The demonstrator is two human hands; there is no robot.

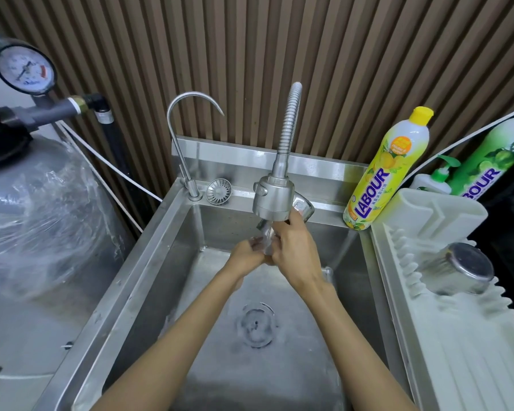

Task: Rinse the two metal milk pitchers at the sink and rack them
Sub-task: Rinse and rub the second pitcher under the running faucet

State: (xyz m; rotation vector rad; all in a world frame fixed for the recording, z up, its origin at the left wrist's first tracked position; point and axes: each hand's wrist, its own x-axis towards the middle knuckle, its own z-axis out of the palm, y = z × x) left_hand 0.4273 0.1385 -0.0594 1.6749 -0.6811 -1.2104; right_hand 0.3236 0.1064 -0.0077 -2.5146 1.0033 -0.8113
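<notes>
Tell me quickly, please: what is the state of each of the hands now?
Left hand: open, under the water stream, holding nothing.
Right hand: lies over the left fingers; open or closed cannot be told.

The spray head (272, 200) crowds the sink's (172, 262) back; its front offers room.
</notes>
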